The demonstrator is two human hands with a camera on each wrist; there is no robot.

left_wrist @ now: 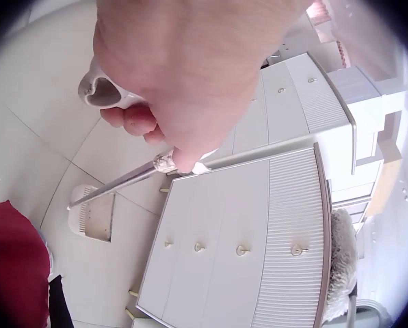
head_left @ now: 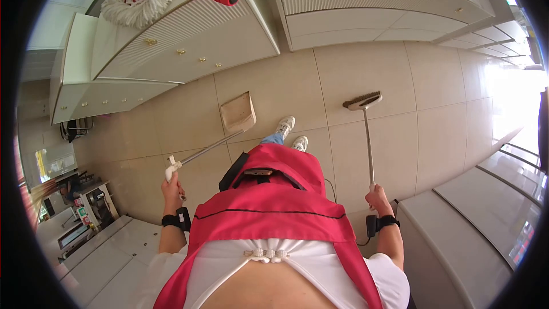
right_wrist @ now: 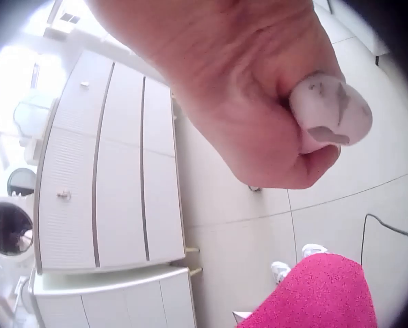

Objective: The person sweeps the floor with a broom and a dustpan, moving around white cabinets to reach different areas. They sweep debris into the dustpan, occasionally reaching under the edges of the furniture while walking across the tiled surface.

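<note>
My left hand grips the white top end of a long-handled dustpan, whose pan lies on the tiled floor ahead and left of my feet. In the left wrist view, the fingers curl round the pale handle, and the toothed dustpan shows below. With my right hand I hold a broom by the top of its metal stick; its brown-bristled head is at the floor, ahead and right. The right wrist view shows the rounded handle end poking out of the curled right hand.
White cabinets with gold knobs line the far side. A fluffy mop-like duster with a red grip lies on the left one. A white cabinet stands close by my right arm. My shoes are on the floor between the tools.
</note>
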